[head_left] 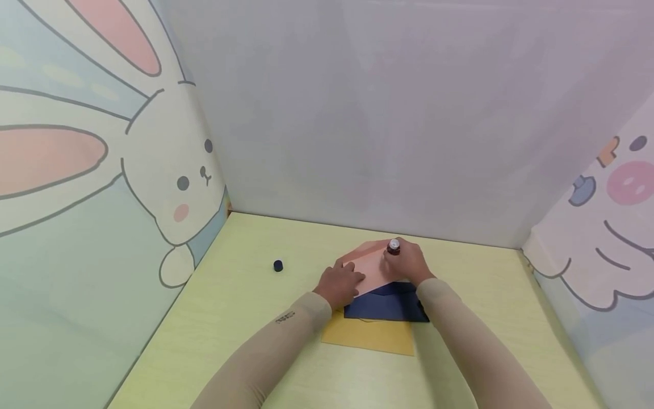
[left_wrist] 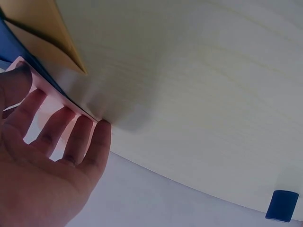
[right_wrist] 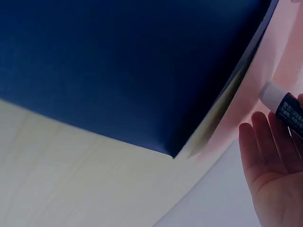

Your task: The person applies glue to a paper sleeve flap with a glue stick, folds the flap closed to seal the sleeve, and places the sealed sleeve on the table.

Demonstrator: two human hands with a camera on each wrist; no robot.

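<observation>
A pink envelope (head_left: pixel 369 266) lies on the table with its flap up toward the back wall. My left hand (head_left: pixel 338 284) rests on its left part, fingers spread and pressing it down; the left wrist view shows those fingertips along its edge. Over the right part, my right hand (head_left: pixel 411 262) grips a dark glue stick (right_wrist: pixel 291 112) with a white end, held upright near the flap fold. The glue stick's lower tip is hidden by the hand in the head view. A navy envelope (head_left: pixel 385 307) lies partly under the pink one, in front of it.
A yellow envelope (head_left: pixel 368 335) sticks out from under the navy one, nearest me. Left of the envelopes stands a small dark cap (head_left: pixel 278 265). A plain pale wall (head_left: pixel 357 142) closes off the back of the table, with cartoon-printed walls (head_left: pixel 168 187) at both sides.
</observation>
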